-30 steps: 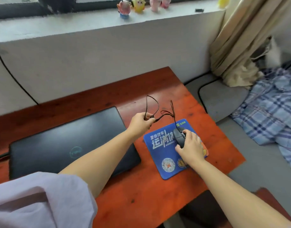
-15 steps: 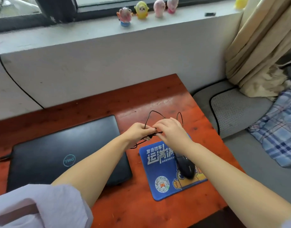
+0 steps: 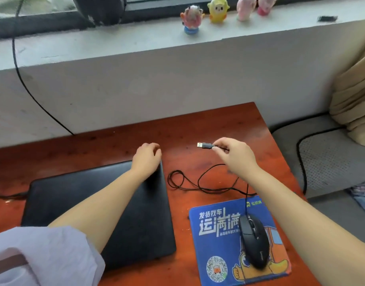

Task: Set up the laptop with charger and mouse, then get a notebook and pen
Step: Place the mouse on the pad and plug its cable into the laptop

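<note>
I saw the right hand (image 3: 236,156) raised over the far right part of the desk (image 3: 208,120), thumb and forefinger pinching the black shell of the USB plug (image 3: 205,145). The plug's metal end pointed left, toward the laptop (image 3: 107,205), with a clear gap of bare wood between them. From the pinch the cable (image 3: 189,185) dropped to the desk, lay in loose loops just right of the laptop, then ran onto the pad (image 3: 218,240) to the nose of the mouse (image 3: 253,242). The mouse sat on the right half of the blue pad, touched by neither hand.

The left hand (image 3: 147,156) rested at the laptop's far right corner, fingers curled over the back edge. I could not tell whether they gripped the lid or merely lay on it. The laptop was closed, flat on the desk, with the left forearm lying across it. At its left side a dark lead (image 3: 4,196) met the edge; the joint itself was too dim for me to judge.

I could find no container on the desk; the only thing bearing another was the pad, under the mouse. Behind the desk, four small figurines (image 3: 217,10) stood in a row on the grey sill (image 3: 136,40), and a black wire (image 3: 24,81) hung down the wall from it.
</note>
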